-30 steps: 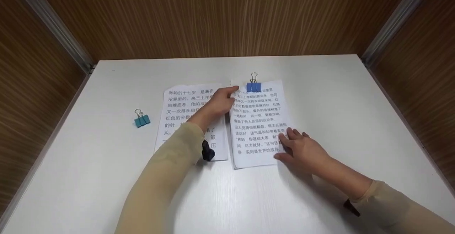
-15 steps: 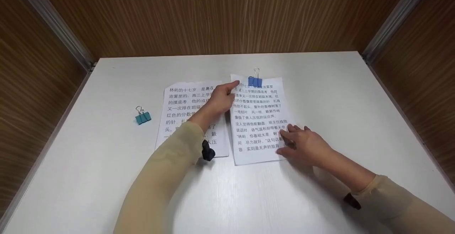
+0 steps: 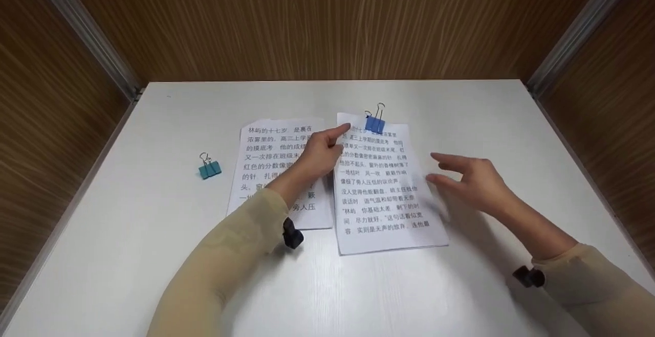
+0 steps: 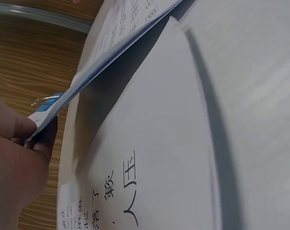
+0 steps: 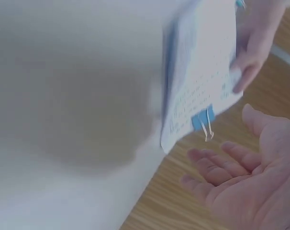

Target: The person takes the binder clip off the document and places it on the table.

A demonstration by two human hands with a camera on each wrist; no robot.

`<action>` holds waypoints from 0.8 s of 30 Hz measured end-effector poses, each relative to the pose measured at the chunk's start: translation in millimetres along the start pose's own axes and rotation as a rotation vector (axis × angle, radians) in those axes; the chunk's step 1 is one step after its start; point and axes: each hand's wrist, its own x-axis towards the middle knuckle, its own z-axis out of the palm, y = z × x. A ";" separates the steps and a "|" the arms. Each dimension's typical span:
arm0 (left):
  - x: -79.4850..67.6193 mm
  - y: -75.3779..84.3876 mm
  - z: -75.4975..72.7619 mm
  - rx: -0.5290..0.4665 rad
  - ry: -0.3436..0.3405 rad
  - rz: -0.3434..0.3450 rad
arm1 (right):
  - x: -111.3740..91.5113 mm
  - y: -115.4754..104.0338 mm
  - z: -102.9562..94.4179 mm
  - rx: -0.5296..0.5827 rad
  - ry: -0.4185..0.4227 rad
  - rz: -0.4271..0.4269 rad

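Note:
A stack of printed sheets [image 3: 381, 209] with a blue binder clip [image 3: 375, 124] on its top edge lies on the right. My left hand [image 3: 322, 153] pinches this stack near its upper left corner; the left wrist view shows that edge raised between thumb and fingers. My right hand [image 3: 473, 178] is held off the stack's right side, fingers extended and holding nothing. In the right wrist view its palm [image 5: 260, 187] faces the clipped end, apart from it. A second printed stack [image 3: 279, 173] lies to the left, partly covered by my left forearm.
A teal binder clip [image 3: 210, 169] lies on the white table [image 3: 128, 214], left of the second stack. Wood-grain panels [image 3: 327, 25] enclose the back and sides.
My right hand has let go of the clipped stack's lower right edge and moved up and away to the right. The left hand keeps its hold at the upper left corner.

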 end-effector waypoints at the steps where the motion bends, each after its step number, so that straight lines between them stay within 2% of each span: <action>1: -2.5 0.3 0.4 -0.015 -0.002 0.001 | 3.9 0.5 -4.1 0.010 0.011 -0.001; 9: -27.5 8.3 4.9 -0.055 -0.026 0.056 | 35.9 1.0 -44.7 0.244 0.082 -0.014; 13: -40.4 12.8 7.5 -0.084 -0.055 0.100 | 45.2 0.7 -64.1 0.292 0.086 -0.006; 17: -50.3 16.0 8.6 -0.110 -0.099 0.142 | 57.1 2.2 -71.2 0.348 0.034 -0.021; 24: -58.0 19.5 11.5 -0.175 -0.169 0.183 | 77.8 -2.1 -68.3 0.415 -0.135 -0.044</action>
